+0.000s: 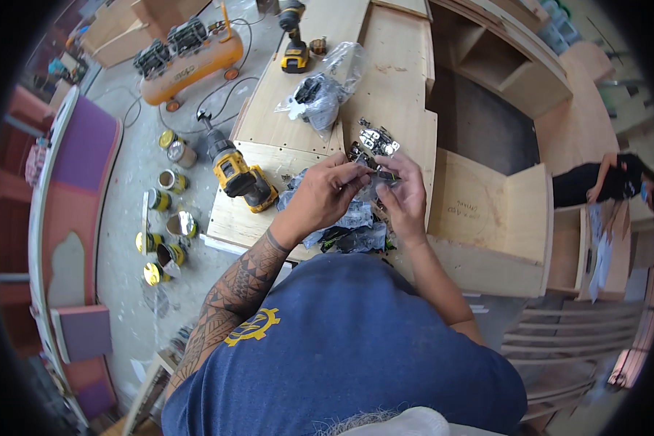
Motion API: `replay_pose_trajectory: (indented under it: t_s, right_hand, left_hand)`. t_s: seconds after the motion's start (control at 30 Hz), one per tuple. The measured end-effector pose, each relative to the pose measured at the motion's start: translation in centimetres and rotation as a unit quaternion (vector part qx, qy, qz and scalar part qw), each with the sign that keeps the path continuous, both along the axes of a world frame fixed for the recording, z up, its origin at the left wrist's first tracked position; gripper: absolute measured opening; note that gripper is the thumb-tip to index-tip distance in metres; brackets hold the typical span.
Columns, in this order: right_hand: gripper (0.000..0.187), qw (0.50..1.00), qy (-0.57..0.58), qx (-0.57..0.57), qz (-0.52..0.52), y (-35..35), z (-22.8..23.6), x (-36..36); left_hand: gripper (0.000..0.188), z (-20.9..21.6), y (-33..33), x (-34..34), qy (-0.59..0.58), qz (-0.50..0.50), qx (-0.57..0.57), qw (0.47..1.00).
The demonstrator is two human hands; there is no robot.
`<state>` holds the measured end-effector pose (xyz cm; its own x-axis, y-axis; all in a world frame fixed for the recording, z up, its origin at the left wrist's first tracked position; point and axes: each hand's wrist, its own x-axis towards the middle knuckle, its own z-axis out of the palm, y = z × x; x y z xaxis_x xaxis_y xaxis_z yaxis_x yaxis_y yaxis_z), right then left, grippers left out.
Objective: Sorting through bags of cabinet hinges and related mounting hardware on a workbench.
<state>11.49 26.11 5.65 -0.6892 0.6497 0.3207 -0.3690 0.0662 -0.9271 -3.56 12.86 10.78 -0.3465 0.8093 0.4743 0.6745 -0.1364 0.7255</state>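
Observation:
My left hand (325, 190) and my right hand (405, 198) meet above the plywood worktop. The fingers of my left hand are pinched together. My right hand's fingers and thumb curl in from the other side. Between the fingertips is something small that I cannot make out. Just beyond them lies a pile of shiny metal hinges (378, 141). Crumpled plastic packets (354, 234) lie under and in front of my hands. Left of my left hand, a yellow and black cordless drill (234, 173) rests on the wood. A clear plastic bag (320, 100) with contents sits farther back.
Another cordless drill (293, 45) stands at the back. To the right are open wooden cabinets (505, 207) and a person (610, 180) in dark clothes. On the floor at left stand several paint cans (168, 182) and an orange air compressor (196, 67) with its hose.

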Motion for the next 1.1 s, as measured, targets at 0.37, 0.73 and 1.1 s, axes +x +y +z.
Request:
replay_pose_trajectory:
  t_s: [0.37, 0.73, 1.1]
  right_hand:
    - [0.022, 0.973, -0.185, 0.06, -0.123, -0.4, 0.4, -0.2]
    - [0.022, 0.946, -0.192, 0.13, -0.226, -1.0, 0.1, -0.5]
    - [0.013, 0.927, -0.15, 0.214, -0.27, -1.0, 0.7, -0.9]
  left_hand:
    - [0.024, -0.6, 0.4, 1.4, -0.062, 0.109, -0.062, 0.99]
    - [0.01, -0.7, 0.2, 1.7, 0.018, 0.023, -0.026, 0.999]
    - [0.015, -2.0, 1.4, 1.8, 0.006, 0.042, -0.048, 0.998]
